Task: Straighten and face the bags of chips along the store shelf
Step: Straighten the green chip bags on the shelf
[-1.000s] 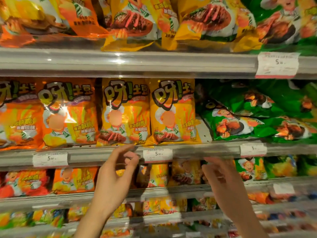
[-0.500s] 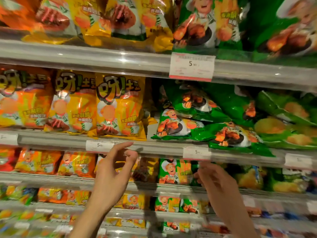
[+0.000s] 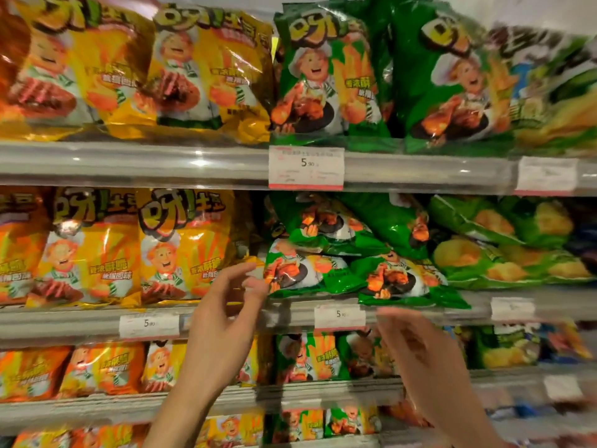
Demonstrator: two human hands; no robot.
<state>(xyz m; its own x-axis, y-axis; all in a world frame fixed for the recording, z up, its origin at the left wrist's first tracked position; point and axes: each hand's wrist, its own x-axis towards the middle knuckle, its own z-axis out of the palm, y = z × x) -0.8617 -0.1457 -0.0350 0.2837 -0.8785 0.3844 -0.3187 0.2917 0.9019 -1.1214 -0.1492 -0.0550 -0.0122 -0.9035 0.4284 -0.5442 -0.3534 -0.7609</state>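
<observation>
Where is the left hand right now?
Centre of the head view: the left hand is raised at the middle shelf rail, between the yellow bags and the fallen green bags.

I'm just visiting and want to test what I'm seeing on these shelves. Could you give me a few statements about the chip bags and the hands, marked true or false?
1. The green bags on the middle shelf stand upright. False: they lie toppled in a heap.
2. The yellow bags left of them stand facing out. True.
3. The right hand grips a bag. False: it hovers open below the shelf edge, holding nothing.
4. The left hand is raised, fingers spread, close to the heap's left end. True.
5. The price tag under the top shelf reads 9. False: it starts with 5.
</observation>
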